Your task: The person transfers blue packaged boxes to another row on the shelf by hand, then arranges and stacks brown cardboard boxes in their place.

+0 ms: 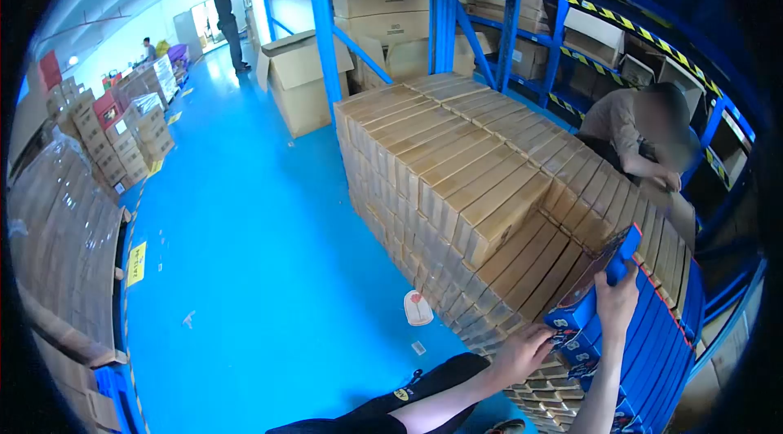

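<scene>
My left hand [523, 354] is at the near end of a blue box [575, 313], with its fingers bent against the printed end. My right hand [617, 297] grips the same box farther along, near its red-edged far end. The box is tilted up beside a row of blue boxes [652, 352]. Just left of it, narrow brown cartons [522, 271] lie in a lower layer of a large stack. Taller rows of brown cartons [440, 157] rise behind them.
Across the stack a co-worker [636, 128] leans over a carton. Blue racking [326, 34] stands behind, beside an open carton [306, 79]. Another person [228, 22] stands up the aisle. Wrapped pallets [65, 238] line the left. A paper piece [418, 308] lies on the blue floor.
</scene>
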Demonstrator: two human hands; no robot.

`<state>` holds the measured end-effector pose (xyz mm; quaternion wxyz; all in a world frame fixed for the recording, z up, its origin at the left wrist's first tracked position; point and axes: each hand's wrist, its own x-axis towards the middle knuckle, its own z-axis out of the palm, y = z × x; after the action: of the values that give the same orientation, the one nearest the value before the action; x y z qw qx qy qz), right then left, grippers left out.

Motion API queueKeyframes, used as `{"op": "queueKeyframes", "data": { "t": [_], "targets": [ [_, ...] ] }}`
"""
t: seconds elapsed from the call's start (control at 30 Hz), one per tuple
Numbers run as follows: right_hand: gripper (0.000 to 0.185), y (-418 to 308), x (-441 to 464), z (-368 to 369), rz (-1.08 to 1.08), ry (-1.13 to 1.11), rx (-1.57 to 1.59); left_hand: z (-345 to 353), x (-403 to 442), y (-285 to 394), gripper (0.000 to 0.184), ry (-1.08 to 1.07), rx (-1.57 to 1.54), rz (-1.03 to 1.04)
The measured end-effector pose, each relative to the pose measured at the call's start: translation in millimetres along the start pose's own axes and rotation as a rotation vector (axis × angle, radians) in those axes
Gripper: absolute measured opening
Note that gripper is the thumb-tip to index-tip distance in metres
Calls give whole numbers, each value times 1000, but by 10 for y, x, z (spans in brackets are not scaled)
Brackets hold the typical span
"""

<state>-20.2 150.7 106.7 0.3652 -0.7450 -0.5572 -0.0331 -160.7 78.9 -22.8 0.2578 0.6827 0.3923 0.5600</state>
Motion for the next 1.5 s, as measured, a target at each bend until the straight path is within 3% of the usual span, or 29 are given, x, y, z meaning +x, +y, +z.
{"op": "queueKeyframes", "data": {
  "t": [0.3,0.47,0.7,0.8,1.03,1.5],
  "targets": [
    [62,327,48,-20,48,-69,-268,226,-90,29,26,-93,47,-2],
    [61,477,33,-47,36,-87,-197,232,-60,-31,31,-114,29,50],
    [62,416,28,36,57,-127,-198,135,16,-93,44,-228,60,-55],
    [58,368,-25,56,2,-128,-234,98,46,-133,47,-366,42,-29],
    [47,477,-21,143,-143,-167,-405,175,67,-251,43,-381,88,54],
    [60,470,-60,141,-116,-269,-428,141,144,-228,42,-394,30,-11]
  ]
}}
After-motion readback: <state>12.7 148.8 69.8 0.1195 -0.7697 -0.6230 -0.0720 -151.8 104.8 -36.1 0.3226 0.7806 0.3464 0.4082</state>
